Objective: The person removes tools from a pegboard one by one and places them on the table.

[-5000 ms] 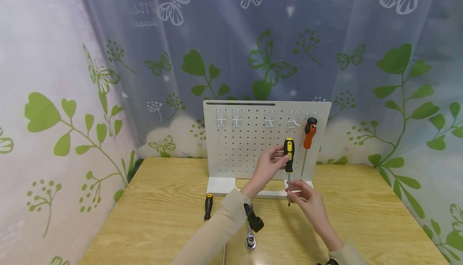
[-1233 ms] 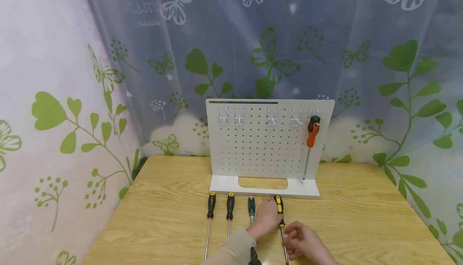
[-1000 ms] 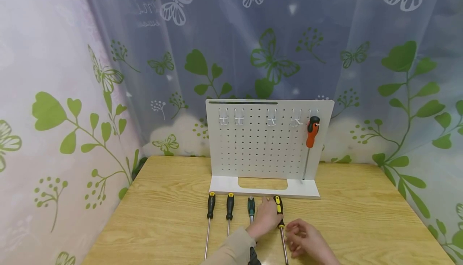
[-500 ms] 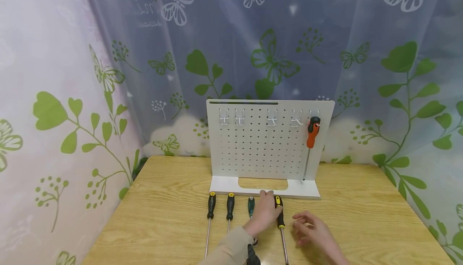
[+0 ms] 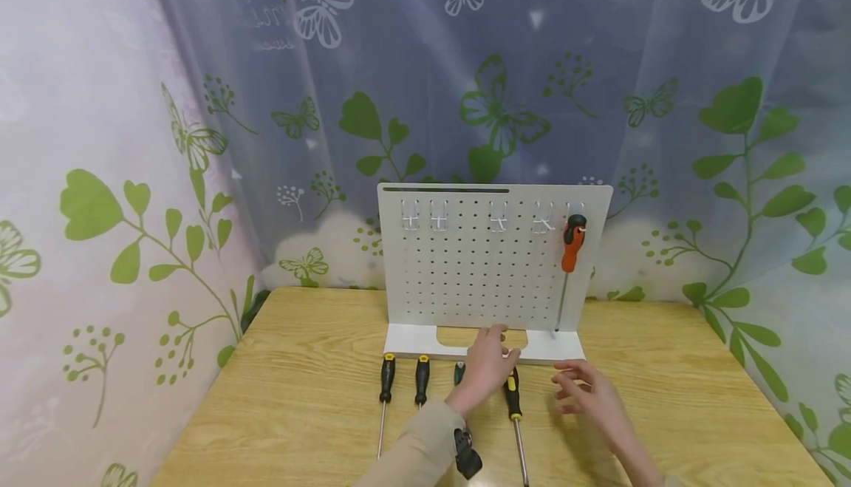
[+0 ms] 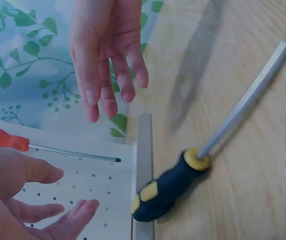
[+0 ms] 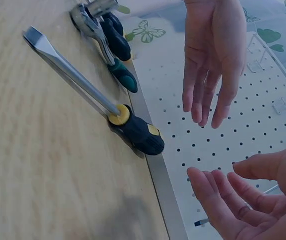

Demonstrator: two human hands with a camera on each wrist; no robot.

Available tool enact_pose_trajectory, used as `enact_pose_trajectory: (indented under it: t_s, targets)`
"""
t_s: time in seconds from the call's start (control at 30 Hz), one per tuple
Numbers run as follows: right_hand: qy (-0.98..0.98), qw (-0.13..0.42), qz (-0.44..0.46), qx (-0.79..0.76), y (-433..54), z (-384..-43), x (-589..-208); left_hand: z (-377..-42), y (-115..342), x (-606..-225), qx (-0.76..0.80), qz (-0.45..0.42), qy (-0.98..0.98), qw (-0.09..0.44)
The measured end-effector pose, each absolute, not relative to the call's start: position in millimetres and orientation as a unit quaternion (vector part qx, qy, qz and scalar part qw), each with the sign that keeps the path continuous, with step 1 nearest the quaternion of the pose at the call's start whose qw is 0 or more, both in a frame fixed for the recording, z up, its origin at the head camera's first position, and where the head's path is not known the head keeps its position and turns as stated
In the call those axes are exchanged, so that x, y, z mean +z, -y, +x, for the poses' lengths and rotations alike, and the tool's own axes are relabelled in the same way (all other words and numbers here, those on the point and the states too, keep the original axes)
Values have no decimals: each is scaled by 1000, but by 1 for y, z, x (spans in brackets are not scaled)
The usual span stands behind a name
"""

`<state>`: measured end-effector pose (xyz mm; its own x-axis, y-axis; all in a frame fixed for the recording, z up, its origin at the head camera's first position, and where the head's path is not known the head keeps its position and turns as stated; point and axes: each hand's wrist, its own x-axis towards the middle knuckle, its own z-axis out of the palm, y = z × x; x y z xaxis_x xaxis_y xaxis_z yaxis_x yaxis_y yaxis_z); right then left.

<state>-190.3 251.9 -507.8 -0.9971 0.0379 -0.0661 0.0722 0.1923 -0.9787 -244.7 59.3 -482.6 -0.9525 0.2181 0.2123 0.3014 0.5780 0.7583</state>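
A black-and-yellow screwdriver [image 5: 513, 397] lies on the table in front of the pegboard [image 5: 459, 273], its blade toward the near edge. My left hand [image 5: 487, 363] hovers just beyond it, over the board's base, fingers extended and holding nothing. To the right of the screwdriver, my right hand [image 5: 595, 402] is in the air with relaxed, spread fingers. Both wrist views show a gap between each hand and the screwdriver [image 7: 140, 135]. An orange-and-black screwdriver [image 5: 570, 250] hangs on the board's rightmost hook. My left forearm partly covers a green-handled ratchet wrench [image 7: 122, 75].
Two more black screwdrivers, a left one [image 5: 388, 380] and a right one [image 5: 422, 381], lie side by side left of the ratchet. Several clear hooks [image 5: 499, 217] line the top of the board. A patterned curtain [image 5: 319, 140] hangs behind the wooden table [image 5: 279, 398].
Five seconds ago both hands held the black-and-yellow screwdriver up before the board; later it lay on the table. My left hand has let go and moved forward; my right hand has drawn away rightward.
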Motion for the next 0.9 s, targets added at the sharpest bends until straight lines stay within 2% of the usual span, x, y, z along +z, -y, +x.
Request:
enact_pose_trajectory:
  t_s: [0.43, 0.9]
  targets:
    - [-777, -121, -23, -617, -272, -228, -499, -261, -83, -455, -513, -212, 828, 80]
    - [-835, -164, -24, -525, -287, -277, -491, -282, -94, -433, -560, -242, 789, 77]
